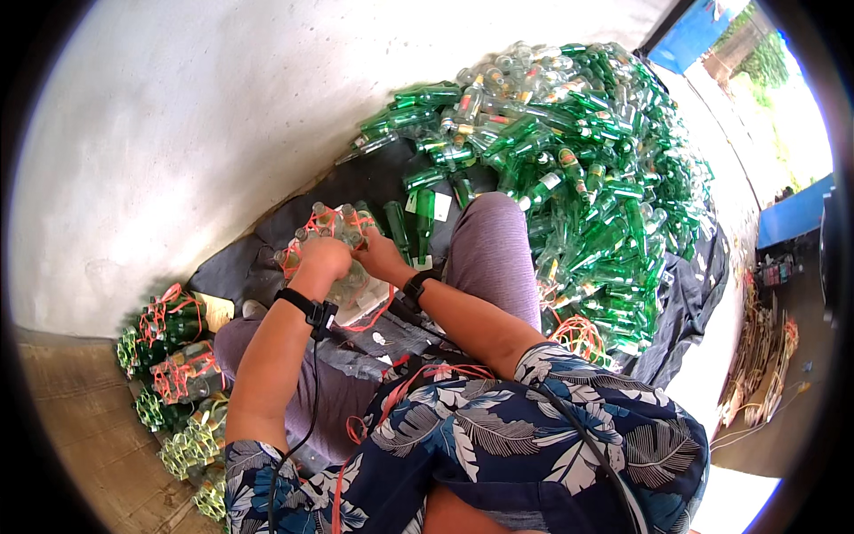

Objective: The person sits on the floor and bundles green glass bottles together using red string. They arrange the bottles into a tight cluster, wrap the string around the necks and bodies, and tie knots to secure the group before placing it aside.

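Note:
Clear glass bottles (348,288) stand upright in a cluster between my knees, with red plastic twine (291,257) looped round their necks. My left hand (325,257) is at the near side of the necks, its fingers bent and largely hidden. Close beside it, my right hand (381,255) has its fingers bent at the twine on the cluster's right side. Whether either hand grips the twine or a bottle neck cannot be made out. A loose length of the twine hangs down on the right. Two green glass bottles (425,217) stand just right of the cluster.
A large heap of loose green and clear bottles (600,220) lies ahead and to the right on black sheeting (267,227). Bundles of tied bottles (190,374) lie at the left. A white wall (200,133) rises ahead. More red twine (579,332) lies beside my right knee.

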Action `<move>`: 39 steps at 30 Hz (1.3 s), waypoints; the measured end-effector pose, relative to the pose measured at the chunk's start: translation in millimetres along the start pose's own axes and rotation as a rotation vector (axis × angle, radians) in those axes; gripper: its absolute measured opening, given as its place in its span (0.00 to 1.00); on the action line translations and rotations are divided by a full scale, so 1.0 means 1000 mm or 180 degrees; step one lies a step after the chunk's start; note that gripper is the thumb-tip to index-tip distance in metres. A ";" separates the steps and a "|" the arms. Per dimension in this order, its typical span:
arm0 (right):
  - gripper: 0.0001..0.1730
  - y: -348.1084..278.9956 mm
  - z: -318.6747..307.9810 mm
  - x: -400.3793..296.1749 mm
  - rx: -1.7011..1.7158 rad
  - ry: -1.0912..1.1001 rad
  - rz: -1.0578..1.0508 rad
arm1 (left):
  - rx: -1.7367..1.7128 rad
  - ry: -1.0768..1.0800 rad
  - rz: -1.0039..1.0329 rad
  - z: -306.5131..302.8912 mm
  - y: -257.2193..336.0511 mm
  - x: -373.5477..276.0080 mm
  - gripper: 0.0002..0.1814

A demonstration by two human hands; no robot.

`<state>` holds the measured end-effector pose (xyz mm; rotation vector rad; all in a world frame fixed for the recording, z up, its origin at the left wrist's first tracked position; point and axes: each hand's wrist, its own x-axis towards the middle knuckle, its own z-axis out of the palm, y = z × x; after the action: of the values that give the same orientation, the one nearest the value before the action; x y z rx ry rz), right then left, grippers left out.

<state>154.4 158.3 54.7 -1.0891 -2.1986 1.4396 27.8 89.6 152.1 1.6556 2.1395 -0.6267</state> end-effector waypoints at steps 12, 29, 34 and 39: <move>0.24 -0.004 -0.007 -0.004 -0.0093 0.0044 -0.0024 | -0.0050 0.1113 0.0084 0.026 -0.024 0.011 0.10; 0.17 0.029 0.002 -0.013 -0.0403 -0.0314 -0.0131 | -0.0399 0.0618 -0.0063 0.009 -0.043 0.001 0.10; 0.17 0.022 0.016 -0.014 -0.0230 -0.0227 -0.0063 | -0.0544 0.0921 0.0001 0.008 -0.048 -0.008 0.11; 0.18 0.021 0.020 -0.012 -0.0013 -0.0211 -0.0136 | -0.0627 0.0926 -0.0012 0.006 -0.054 -0.016 0.11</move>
<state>159.8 141.3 28.7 -1.0031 -2.2569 1.4738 -20.3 62.4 162.5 1.7188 2.3155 -0.1739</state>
